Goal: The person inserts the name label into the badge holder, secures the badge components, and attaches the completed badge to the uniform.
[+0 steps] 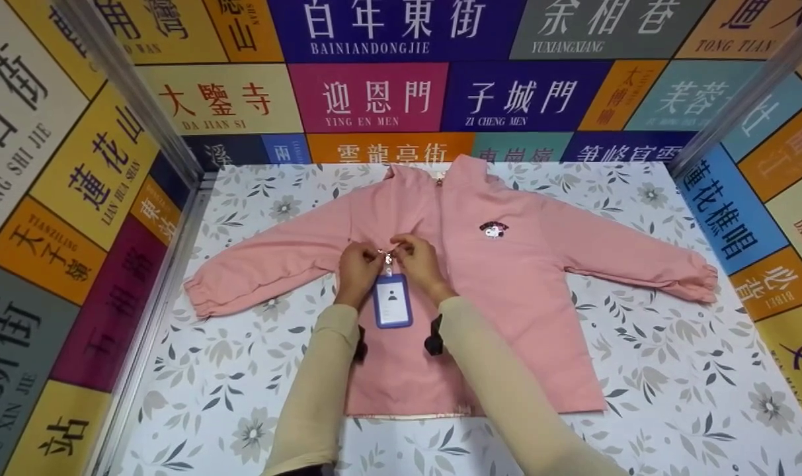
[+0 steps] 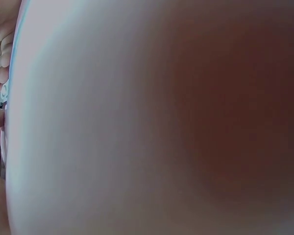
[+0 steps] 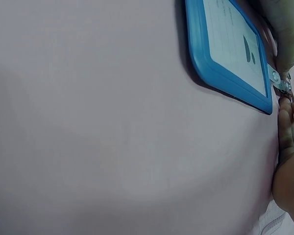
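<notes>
A pink jacket (image 1: 500,317) lies spread out, sleeves to both sides, with a small cartoon patch (image 1: 493,229) on its chest. On its left half rests a badge holder (image 1: 393,324) with a blue frame and a white card. A metal clip (image 1: 388,259) joins the holder's top by a short clear strap. My left hand (image 1: 361,270) pinches the clip from the left. From the right, my right hand (image 1: 422,262) pinches at the clip too, where the fabric puckers. Fingertips hide how clip and cloth meet. Blurred pink fabric fills most of the left wrist view.
The jacket lies on a white table (image 1: 229,370) with a grey leaf and flower print. Panels (image 1: 367,96) with coloured street-name blocks stand behind and at both sides. Metal posts (image 1: 149,99) rise at the back corners. Black wrist devices (image 1: 434,340) sit by the sleeves.
</notes>
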### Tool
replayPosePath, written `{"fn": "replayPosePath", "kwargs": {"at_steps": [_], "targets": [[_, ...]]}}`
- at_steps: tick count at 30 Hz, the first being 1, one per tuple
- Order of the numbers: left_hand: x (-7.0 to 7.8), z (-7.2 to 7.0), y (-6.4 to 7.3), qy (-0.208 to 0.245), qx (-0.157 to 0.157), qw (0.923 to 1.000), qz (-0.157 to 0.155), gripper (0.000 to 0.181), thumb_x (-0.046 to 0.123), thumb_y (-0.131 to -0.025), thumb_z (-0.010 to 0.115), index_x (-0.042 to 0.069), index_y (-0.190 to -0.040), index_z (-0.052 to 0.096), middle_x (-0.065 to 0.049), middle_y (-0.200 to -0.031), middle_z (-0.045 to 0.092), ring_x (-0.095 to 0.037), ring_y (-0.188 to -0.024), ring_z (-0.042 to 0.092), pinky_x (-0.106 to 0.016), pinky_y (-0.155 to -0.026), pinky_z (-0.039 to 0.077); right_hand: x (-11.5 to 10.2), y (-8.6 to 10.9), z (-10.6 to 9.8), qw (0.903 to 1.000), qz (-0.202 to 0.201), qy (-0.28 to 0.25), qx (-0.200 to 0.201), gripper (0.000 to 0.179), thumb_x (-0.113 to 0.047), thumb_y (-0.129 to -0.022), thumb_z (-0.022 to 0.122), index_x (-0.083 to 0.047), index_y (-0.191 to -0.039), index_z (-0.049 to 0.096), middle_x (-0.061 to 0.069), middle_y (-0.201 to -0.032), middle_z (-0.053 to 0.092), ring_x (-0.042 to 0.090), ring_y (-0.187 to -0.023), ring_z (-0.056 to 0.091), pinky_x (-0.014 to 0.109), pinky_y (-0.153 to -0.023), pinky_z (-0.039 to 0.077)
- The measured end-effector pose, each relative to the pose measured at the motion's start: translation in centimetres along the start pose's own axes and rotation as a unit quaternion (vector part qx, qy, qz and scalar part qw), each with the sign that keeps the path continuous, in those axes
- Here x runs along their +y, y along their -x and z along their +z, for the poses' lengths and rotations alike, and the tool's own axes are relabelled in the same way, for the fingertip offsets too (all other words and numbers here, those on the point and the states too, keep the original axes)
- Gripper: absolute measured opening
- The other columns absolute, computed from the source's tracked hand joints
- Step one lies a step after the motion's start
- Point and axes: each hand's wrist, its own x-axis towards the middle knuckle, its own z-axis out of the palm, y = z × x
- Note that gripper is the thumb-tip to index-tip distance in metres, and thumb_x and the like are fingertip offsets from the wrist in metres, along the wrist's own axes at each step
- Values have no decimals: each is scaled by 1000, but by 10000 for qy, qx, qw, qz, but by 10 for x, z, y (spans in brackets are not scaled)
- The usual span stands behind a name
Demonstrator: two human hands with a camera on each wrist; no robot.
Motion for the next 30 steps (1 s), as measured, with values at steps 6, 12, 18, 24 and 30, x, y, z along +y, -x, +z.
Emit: {"fn": "replayPosePath", "kwargs": {"at_steps": [6, 12, 18, 24, 30], "targets": [[-2, 0, 0, 14, 108, 9998, 183, 10, 2, -79, 75, -1, -72, 68, -16, -77, 64, -28, -74, 58, -35, -71, 48, 0, 0, 1, 10000, -78, 48, 33, 25, 6, -92, 59, 0, -114, 71, 19, -96, 73, 24, -87, 68, 18, -72, 53], [-3, -1, 0, -69, 75, 9999, 118, 11, 4, -81, 75, -1, -75, 68, -16, -80, 64, -28, -77, 59, -36, -72, 49, 1, 0, 1, 9995, -241, 195, 20, 26, 5, -91, 60, 0, -114, 70, 19, -95, 73, 24, -86, 67, 20, -73, 52], [-3, 1, -2, -133, 6, 9999, -24, 10, 7, -83, 74, 0, -78, 69, -16, -83, 65, -28, -79, 61, -37, -74, 51, 0, 0, -4, 9994, -195, 243, -159, 28, 2, -94, 60, -2, -120, 68, 17, -98, 72, 24, -88, 67, 23, -76, 52], [0, -1, -3, -274, -89, 9994, -187, 11, 11, -84, 75, 2, -83, 69, -14, -86, 67, -28, -80, 64, -38, -75, 53, -4, 1, -9, 9990, -110, 132, -402, 34, 2, -94, 59, -3, -128, 63, 18, -100, 71, 22, -86, 67, 27, -76, 57], [5, -9, -1, -416, -328, 9985, -156, 17, 12, -83, 76, 2, -94, 67, -13, -90, 69, -25, -83, 65, -38, -77, 55, -3, 4, -21, 9985, -151, -21, -521, 37, 2, -93, 60, 0, -131, 60, 20, -96, 69, 13, -75, 62, 21, -68, 53]]}}
